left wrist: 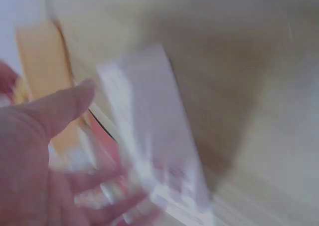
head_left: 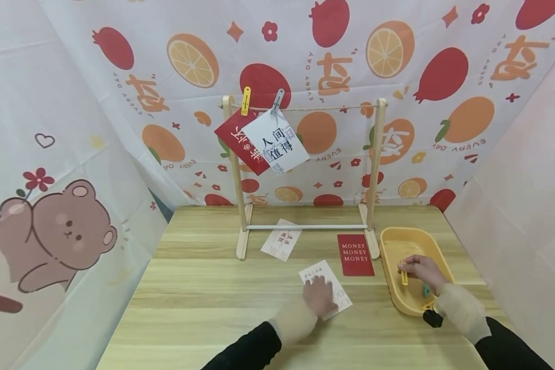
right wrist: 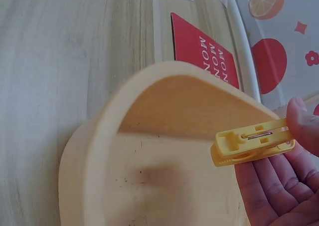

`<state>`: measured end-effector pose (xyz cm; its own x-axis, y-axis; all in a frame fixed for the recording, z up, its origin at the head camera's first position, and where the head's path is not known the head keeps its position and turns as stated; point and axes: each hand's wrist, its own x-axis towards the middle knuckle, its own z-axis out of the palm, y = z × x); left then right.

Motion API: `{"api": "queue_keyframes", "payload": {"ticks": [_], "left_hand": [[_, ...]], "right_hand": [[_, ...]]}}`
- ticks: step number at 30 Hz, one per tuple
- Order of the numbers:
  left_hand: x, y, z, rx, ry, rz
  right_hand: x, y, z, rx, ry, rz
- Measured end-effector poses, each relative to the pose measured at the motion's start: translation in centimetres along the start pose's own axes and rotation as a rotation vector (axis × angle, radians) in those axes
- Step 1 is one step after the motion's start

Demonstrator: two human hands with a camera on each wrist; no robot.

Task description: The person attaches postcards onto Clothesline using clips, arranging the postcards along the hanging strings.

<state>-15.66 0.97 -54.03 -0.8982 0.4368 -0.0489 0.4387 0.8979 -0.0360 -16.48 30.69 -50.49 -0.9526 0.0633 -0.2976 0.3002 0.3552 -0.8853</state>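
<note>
Over the white printed card (head_left: 341,296) on the table, my left hand (head_left: 320,297) reaches with its fingers spread. The left wrist view is blurred, with the thumb held apart from the fingers near that card (left wrist: 154,106). My right hand (head_left: 424,271) pinches a yellow clothespin (right wrist: 254,142) between thumb and fingers, above the yellow plastic tray (head_left: 409,229). In the tray's near part lie a teal clothespin (head_left: 426,291) and a yellow one (head_left: 428,305), the latter partly hidden by the right wrist.
A wooden rack (head_left: 377,164) carries a rope. On it, a yellow clothespin (head_left: 246,101) holds a red card (head_left: 240,134) and a grey clothespin (head_left: 278,101) a white card (head_left: 277,141). Flat beneath lie another white card (head_left: 277,246) and a red MONEY card (head_left: 355,267).
</note>
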Motion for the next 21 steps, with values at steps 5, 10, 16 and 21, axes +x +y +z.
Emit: {"api": "queue_keyframes", "payload": {"ticks": [5, 10, 16, 21], "left_hand": [[2.1, -1.9, 0.9, -0.004, -0.063, -0.206], [2.7, -3.1, 1.7, -0.023, -0.043, -0.182], [3.9, -5.5, -1.3, -0.5, 0.016, -0.194], [5.5, -9.3, -8.1, -1.285, 0.085, -0.183]], "right_hand": [[0.3, -0.5, 0.5, 0.006, -0.015, -0.002], [0.0, -0.7, 0.6, -0.001, -0.013, -0.008], [0.1, -2.8, -1.0, -0.095, 0.023, -0.085], [0.1, -10.6, -2.7, -0.14, 0.116, -0.196]]}}
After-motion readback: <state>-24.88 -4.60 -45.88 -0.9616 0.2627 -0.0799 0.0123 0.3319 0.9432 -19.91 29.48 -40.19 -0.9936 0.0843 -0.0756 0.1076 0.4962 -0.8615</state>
